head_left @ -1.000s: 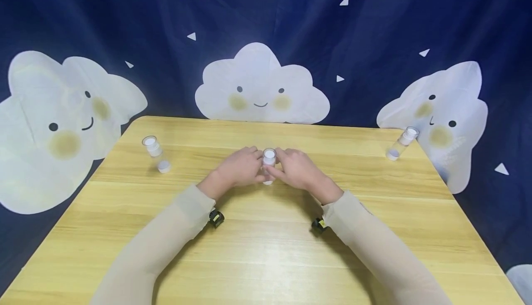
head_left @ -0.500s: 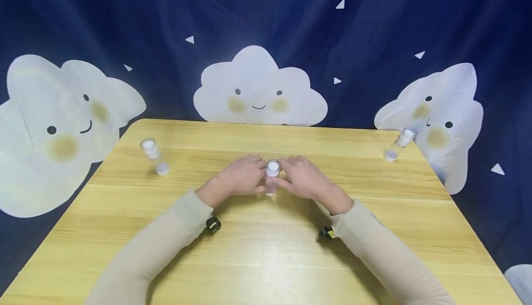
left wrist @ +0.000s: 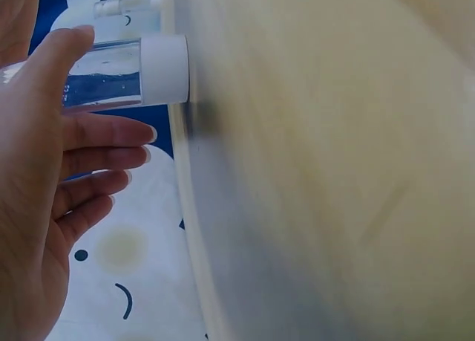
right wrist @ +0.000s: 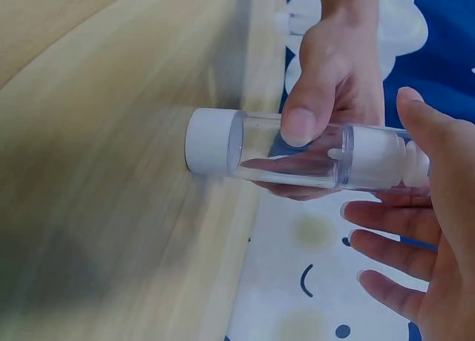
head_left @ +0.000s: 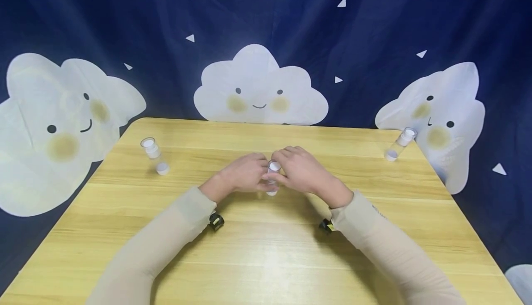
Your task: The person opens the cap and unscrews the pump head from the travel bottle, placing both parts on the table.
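Observation:
A clear pump bottle (head_left: pixel 272 192) with a white base and a white top under a clear cap stands upright between both hands. My left hand (head_left: pixel 245 173) grips its body. In the right wrist view the left thumb (right wrist: pixel 300 125) lies across the clear wall, with the fingers behind. My right hand (head_left: pixel 301 168) holds the capped upper end, thumb on one side and index finger on the other, its other fingers spread loosely. The white base (left wrist: pixel 165 70) is right at the tabletop. From the head view, the hands hide most of the bottle's body.
A similar bottle (head_left: pixel 153 151) stands at the table's left, and another (head_left: pixel 400 145) near the far right corner. The wooden table (head_left: pixel 266 249) ends at a dark blue curtain (head_left: pixel 166 14) with printed clouds. A small black device (head_left: pixel 216 222) sits under each wrist.
The bottle and both hands have come a little nearer to the body over the second. Most recently the right hand's fingers have risen slightly and closed in over the cap.

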`<state>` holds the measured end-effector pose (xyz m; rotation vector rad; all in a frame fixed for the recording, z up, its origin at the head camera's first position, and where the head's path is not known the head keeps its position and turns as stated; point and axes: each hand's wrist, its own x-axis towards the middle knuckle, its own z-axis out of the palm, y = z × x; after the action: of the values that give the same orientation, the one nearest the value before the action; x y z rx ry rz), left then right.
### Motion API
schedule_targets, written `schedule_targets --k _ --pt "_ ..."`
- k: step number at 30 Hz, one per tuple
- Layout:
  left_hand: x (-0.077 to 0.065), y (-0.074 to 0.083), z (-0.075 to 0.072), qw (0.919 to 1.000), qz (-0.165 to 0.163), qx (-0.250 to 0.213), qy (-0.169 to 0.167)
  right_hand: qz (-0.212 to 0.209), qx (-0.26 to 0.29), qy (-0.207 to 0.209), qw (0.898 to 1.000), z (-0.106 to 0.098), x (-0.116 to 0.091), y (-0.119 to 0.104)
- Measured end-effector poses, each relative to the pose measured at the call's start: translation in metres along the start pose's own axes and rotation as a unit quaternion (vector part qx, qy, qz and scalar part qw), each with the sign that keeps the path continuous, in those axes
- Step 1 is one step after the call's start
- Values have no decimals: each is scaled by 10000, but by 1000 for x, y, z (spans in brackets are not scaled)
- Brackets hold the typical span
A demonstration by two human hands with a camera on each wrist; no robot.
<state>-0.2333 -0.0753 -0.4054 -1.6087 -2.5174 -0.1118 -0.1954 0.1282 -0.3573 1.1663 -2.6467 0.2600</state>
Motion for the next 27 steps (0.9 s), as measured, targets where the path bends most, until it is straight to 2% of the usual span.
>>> schedule_targets --k 4,11,16,19,21,27 --pt "0 2 1 9999 -117 -96 -6 25 -98 -129 9999 -1 2 -2" --pt "2 13 3 9965 -786 -224 -162 -30 -147 -68 9999 5 0 -2" --pt "-1 25 6 9963 -811 229 193 10 -145 99 9998 8 -2 -3" --pt "-2 28 8 9947 -845 392 442 2 -243 189 9995 7 0 -3" --pt "-1 29 8 9939 -885 448 488 0 -333 199 9992 4 1 -3" --pt "-1 32 7 9916 -1245 330 129 133 -751 -11 9971 -5 5 -5"
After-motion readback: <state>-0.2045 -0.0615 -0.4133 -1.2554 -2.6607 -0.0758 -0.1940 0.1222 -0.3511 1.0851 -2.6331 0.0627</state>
